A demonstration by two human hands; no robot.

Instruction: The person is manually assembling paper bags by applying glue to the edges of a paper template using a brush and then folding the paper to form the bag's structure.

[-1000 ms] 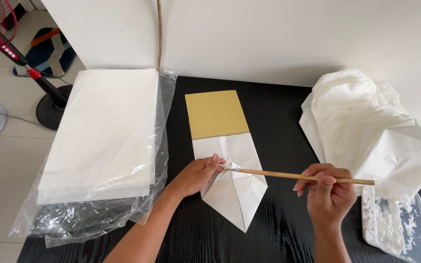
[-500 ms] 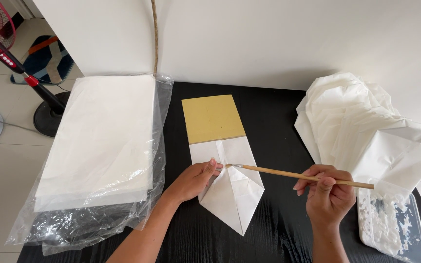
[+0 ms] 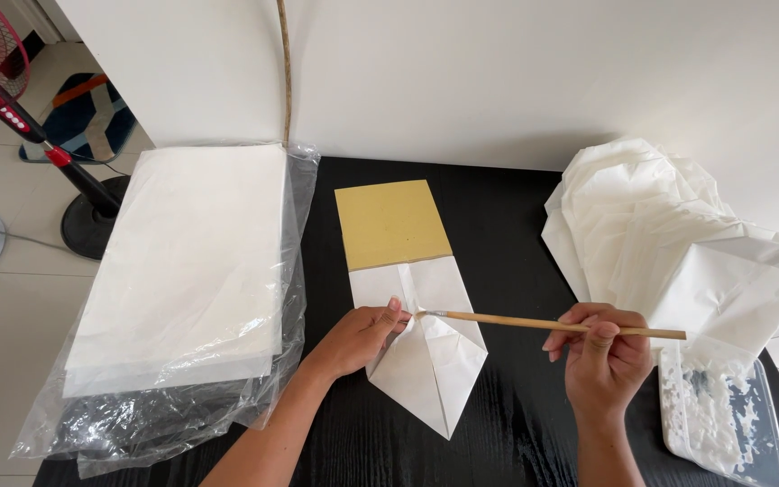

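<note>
The folded paper (image 3: 426, 347) lies on the black tabletop (image 3: 516, 234), pinned under the flat, unclenched left hand (image 3: 358, 338). The right hand (image 3: 601, 356) grips a brush (image 3: 543, 323), its tip touching the paper beside the left fingertips.

The brush (image 3: 552, 323) tip has slid left to the left hand's fingers (image 3: 393, 311).

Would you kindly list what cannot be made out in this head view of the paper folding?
- Paper under the left hand: the hand covers that part of the folded white paper.
- Brush tip: too small to tell what is on its bristles.
- Plastic tub: its lower corner is cut off by the picture's edge.
- Right hand grip: fingers hide that stretch of the handle.
- Standing fan: mostly cut off at the left edge.
</note>
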